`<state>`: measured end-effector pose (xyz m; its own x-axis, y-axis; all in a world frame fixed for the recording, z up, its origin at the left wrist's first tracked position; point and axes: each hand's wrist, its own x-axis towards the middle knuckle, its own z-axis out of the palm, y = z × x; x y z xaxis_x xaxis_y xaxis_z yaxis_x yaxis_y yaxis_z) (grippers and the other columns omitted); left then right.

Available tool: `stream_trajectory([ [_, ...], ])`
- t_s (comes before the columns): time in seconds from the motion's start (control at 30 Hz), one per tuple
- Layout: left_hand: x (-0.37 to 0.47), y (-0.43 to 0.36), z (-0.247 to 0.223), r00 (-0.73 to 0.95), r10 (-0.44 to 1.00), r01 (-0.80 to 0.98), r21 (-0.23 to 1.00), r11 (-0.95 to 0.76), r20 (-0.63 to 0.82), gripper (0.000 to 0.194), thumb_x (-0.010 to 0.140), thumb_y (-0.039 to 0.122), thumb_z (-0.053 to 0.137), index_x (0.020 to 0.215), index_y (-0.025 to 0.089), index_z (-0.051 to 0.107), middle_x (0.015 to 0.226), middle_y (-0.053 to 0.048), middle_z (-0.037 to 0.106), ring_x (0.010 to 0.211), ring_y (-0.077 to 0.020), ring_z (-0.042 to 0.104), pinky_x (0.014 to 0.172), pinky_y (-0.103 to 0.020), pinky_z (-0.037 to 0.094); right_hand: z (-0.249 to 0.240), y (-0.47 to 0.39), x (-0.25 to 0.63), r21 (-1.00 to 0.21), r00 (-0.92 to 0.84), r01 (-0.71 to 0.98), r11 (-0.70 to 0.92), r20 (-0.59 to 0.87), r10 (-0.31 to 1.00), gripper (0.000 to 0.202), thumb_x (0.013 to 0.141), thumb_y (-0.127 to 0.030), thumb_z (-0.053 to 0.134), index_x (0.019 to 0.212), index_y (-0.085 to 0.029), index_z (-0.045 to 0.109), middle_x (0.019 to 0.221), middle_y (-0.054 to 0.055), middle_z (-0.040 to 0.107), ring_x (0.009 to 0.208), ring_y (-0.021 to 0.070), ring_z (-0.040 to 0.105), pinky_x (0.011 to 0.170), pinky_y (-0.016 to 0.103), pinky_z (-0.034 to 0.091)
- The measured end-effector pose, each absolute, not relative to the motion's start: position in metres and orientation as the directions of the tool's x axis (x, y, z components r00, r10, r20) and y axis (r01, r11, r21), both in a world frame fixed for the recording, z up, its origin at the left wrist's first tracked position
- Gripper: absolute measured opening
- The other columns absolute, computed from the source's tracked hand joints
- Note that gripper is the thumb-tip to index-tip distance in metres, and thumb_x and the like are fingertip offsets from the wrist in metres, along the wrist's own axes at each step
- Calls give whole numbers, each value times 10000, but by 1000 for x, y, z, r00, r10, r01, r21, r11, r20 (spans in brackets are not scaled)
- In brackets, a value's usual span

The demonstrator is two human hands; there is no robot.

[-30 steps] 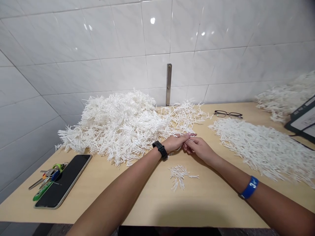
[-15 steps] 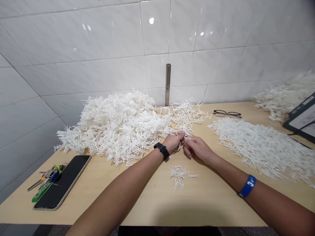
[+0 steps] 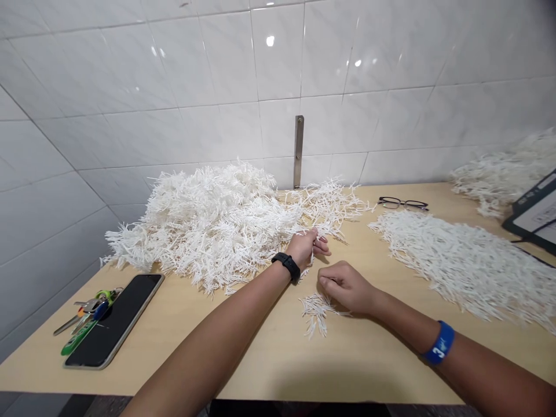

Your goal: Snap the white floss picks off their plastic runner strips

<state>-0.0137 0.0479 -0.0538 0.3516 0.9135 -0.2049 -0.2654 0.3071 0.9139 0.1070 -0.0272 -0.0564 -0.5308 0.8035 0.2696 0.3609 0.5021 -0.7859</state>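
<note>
While pinching a few white strands (image 3: 311,253) in the left hand (image 3: 306,248), just by the right end of the big pile (image 3: 208,223), holds the right hand (image 3: 345,285) closed, with thumb pressed against curled fingers. Cannot tell of anything gripped inside. Holds the hands apart, with the right one nearer the body, over the edge of a small clump (image 3: 316,313) of the same strands on the wooden worktop (image 3: 260,370); cannot tell about contact with the clump.

Wears a black watch (image 3: 286,265) on the left wrist and a blue wristband (image 3: 439,343) on the right arm. Behind the hands, next to the big pile, has a thinner scatter (image 3: 332,200) of strands; to the right, a broad flat spread (image 3: 464,263), with black-rimmed glasses (image 3: 403,203) folded open behind its near-left part. Farther right, has another heap (image 3: 504,171) by the tiled wall (image 3: 217,58) and a dark-edged object (image 3: 536,211) partly out of view. On the left, has a phone (image 3: 115,321), screen up, with keys (image 3: 89,310) against its side.
</note>
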Motion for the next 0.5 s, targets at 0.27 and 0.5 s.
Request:
stream_trajectory([
  [0.27,-16,41,-50,496,851,-309,882,356,-169,367,929,393,563,786,76,681,795,-119,716,773,-173,681,885,-323,494,-56,-22,112,-824,-593,348,448,177,785,510,927,-539,464,615,-164,610,590,50,618,550,144,510,563,280,382],
  [0.5,-19,47,-56,528,845,-355,884,304,-79,345,860,432,634,761,105,679,783,-95,703,751,-150,653,810,-276,499,-56,-10,119,-903,-365,296,311,194,911,633,916,-647,406,611,-151,654,457,-11,427,466,118,393,514,276,328],
])
